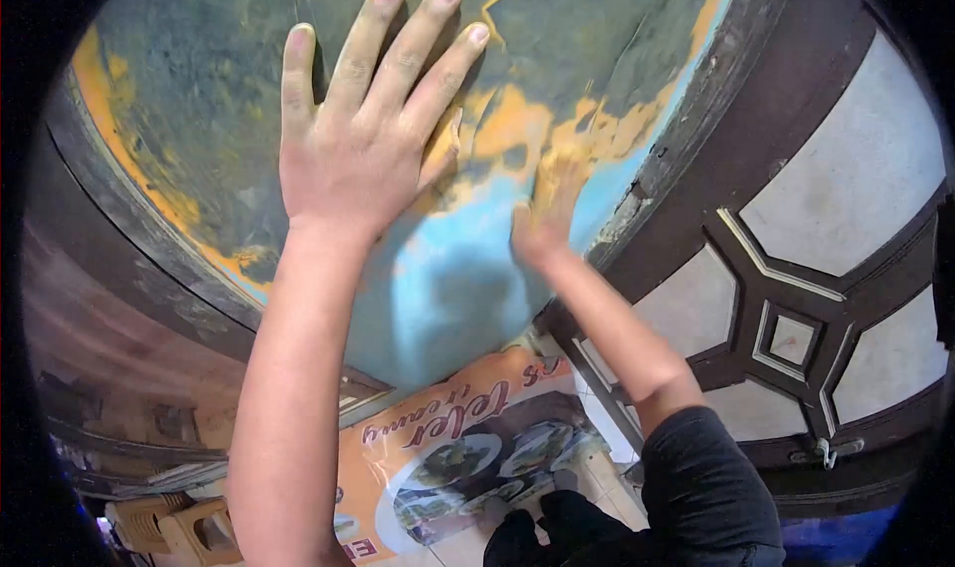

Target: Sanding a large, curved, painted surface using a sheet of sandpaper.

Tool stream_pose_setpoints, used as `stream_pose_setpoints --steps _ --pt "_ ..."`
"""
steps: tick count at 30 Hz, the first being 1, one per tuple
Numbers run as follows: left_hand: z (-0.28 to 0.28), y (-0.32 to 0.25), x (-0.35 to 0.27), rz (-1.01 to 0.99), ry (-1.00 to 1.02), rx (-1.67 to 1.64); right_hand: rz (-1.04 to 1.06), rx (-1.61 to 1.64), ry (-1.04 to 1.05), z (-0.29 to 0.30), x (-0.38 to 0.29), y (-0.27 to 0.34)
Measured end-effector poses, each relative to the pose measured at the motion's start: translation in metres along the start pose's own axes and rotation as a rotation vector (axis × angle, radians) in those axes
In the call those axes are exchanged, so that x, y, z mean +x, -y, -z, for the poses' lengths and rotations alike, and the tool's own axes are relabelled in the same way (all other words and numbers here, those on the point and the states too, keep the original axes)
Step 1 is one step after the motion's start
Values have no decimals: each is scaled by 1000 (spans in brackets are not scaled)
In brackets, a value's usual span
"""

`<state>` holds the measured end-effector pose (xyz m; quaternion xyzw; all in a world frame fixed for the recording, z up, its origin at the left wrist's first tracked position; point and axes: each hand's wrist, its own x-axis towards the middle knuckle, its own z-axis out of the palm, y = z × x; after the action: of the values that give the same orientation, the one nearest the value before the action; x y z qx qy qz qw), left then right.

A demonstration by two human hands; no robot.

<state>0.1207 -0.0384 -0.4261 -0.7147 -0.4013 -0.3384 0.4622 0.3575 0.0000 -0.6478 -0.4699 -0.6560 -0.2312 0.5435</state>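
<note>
My left hand (358,142) lies flat with spread fingers on the upper part of a painted panel (201,119). Its thumb side looks yellowish, and whether the colour is dust or paint I cannot tell. Lower and to the right, my right hand (550,205) presses on the panel near its right edge. Motion blurs that hand, and a yellow-orange tone covers its fingers; anything under the palm is hidden. Worn grey-green covers most of the panel. Ragged orange patches (515,123) border a glossy light-blue area (462,261) below.
A worn dark frame (694,97) borders the panel. To the right stands a dark brown door (753,283) with whitish insets and a metal hook (826,453). Below, a printed banner (418,425) with food pictures covers part of the tiled floor. Tan plastic chairs (198,530) are at lower left.
</note>
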Motion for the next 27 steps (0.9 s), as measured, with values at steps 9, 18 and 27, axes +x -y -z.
stream_pose_setpoints --steps 9,18,27 --pt "3 5 -1 30 -10 4 -118 32 -22 9 24 8" --pt "0 4 -5 31 -34 -5 -122 -36 -36 27 53 -24" --pt "-3 3 -3 16 -20 44 -107 -132 218 37 -21 -57"
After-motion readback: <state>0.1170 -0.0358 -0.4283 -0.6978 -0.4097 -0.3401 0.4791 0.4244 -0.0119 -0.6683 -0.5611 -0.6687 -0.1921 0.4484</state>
